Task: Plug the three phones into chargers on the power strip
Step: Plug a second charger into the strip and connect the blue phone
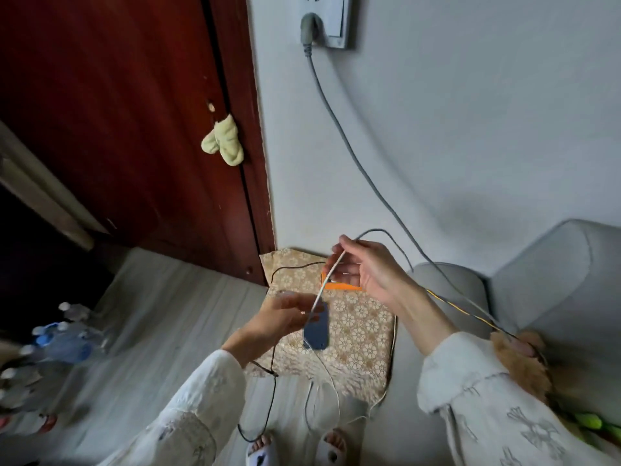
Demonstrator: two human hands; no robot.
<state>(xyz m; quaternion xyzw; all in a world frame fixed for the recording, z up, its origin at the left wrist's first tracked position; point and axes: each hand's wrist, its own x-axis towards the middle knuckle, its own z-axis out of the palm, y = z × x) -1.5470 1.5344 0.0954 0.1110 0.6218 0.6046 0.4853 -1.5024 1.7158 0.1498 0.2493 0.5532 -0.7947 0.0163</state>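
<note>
A dark blue phone hangs upright over a small stand draped in a floral cloth. My left hand grips the phone at its top edge. My right hand is raised above it and pinches a white charging cable, which slopes down to the top of the phone. Whether the cable's tip is seated in the phone I cannot tell. An orange item lies on the cloth, mostly hidden behind my right hand. A black cable trails off the stand to the floor.
A grey cord runs down from a wall socket toward the stand. A grey sofa arm sits right of the stand. A dark red door stands at left. Several water bottles crowd the floor at far left.
</note>
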